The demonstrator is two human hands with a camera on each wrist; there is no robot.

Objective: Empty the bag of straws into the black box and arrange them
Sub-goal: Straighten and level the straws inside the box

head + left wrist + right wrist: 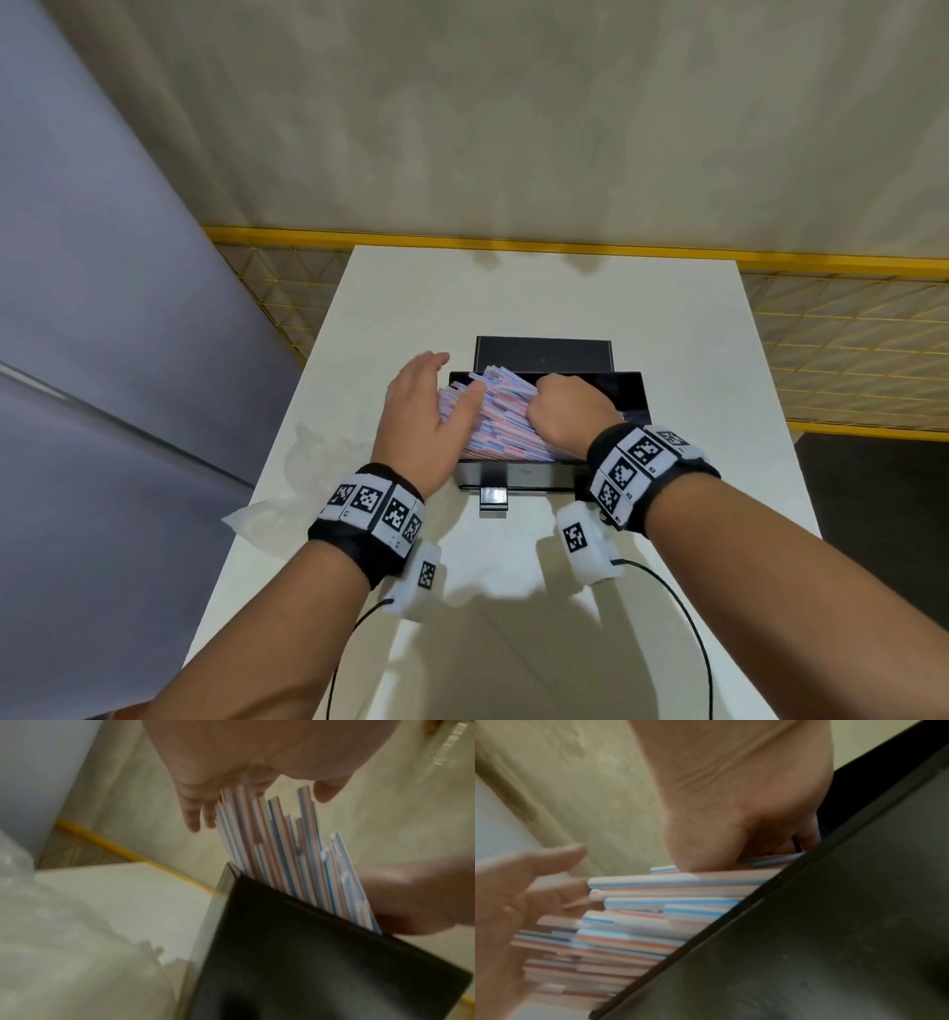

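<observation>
Since straws (493,416) overhang the black box (629,393) leftward, light and slippery: left hand (426,411) flat against their ends, right hand (570,411) clenched on the bundle. Grab mid-length.

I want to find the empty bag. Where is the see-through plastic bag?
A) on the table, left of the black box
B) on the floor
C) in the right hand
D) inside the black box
A: the crumpled clear bag lies on the white table, left of the black box, and neither hand touches it.
</observation>
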